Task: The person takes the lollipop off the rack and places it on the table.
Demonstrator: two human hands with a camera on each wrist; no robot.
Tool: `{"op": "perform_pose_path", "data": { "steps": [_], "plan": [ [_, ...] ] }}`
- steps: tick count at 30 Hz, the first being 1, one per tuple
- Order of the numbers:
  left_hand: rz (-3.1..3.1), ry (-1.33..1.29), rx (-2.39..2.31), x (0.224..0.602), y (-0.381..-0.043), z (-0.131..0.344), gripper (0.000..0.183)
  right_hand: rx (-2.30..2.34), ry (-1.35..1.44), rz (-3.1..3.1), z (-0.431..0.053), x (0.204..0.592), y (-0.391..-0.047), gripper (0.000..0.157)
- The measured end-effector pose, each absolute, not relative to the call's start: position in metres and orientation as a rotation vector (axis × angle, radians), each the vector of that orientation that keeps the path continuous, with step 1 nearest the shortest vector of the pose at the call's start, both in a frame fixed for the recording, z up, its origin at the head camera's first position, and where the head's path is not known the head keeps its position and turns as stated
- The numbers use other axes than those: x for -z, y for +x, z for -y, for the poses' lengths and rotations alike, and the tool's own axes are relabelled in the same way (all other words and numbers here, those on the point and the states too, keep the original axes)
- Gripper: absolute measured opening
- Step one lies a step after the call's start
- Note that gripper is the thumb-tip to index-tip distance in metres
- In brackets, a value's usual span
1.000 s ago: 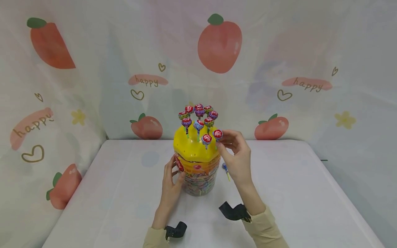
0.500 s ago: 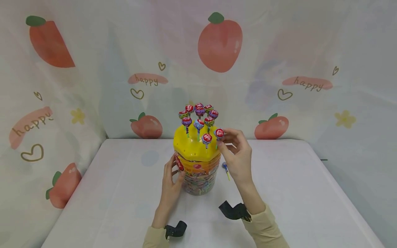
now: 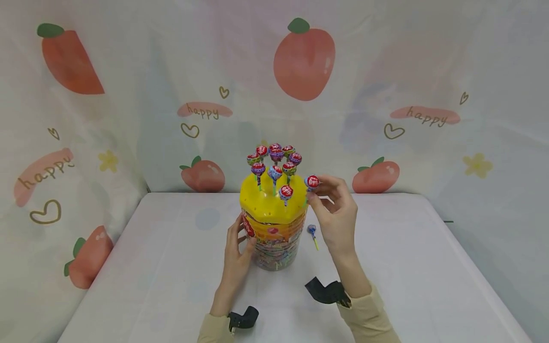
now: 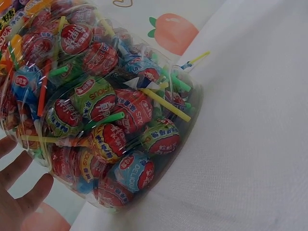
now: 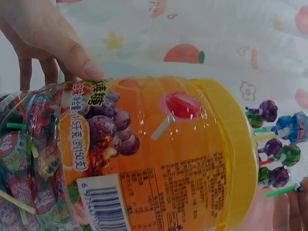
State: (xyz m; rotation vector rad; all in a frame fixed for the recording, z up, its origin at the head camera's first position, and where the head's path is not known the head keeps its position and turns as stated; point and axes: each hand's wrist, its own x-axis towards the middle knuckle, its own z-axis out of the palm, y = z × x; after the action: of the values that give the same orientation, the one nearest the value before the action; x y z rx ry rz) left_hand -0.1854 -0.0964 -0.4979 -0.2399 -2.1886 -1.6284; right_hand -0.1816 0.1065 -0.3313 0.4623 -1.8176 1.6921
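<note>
A clear plastic jar [image 3: 276, 250] full of wrapped lollipops stands upright on the table, under a yellow lid [image 3: 257, 205]. My left hand [image 3: 236, 259] rests against the jar's left side, its thumb touching the label [image 5: 159, 130] in the right wrist view. Several lollipops [image 3: 275, 173] stand stick-down in the lid. Just off the lid's right edge, my right hand [image 3: 336, 216] pinches a blue-and-red lollipop [image 3: 312, 182] between thumb and fingers. Its green stick [image 5: 281, 191] shows beside the lid in the right wrist view.
One loose blue lollipop [image 3: 312, 232] with a yellow stick lies on the table right of the jar, below my right hand. A white cloth [image 3: 171, 267] covers the table. Behind it hangs a fruit-patterned curtain [image 3: 249, 57].
My right hand has moved slightly right and up with the pinched lollipop, which now sits away from the lid's edge. The left hand and jar have stayed in place.
</note>
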Motion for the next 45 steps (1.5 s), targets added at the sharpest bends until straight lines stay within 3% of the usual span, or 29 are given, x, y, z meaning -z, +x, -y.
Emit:
{"op": "perform_pose_path", "data": {
  "steps": [33, 45],
  "plan": [
    [2.185, -0.224, 1.640, 0.500, -0.183, 0.096, 0.068, -1.821, 0.017, 1.873, -0.136, 0.399, -0.190, 0.032],
    [2.181, -0.239, 1.616, 0.499, -0.184, 0.095, 0.067, -1.829, -0.114, 1.935, -0.148, 0.423, -0.210, 0.030]
  ]
}}
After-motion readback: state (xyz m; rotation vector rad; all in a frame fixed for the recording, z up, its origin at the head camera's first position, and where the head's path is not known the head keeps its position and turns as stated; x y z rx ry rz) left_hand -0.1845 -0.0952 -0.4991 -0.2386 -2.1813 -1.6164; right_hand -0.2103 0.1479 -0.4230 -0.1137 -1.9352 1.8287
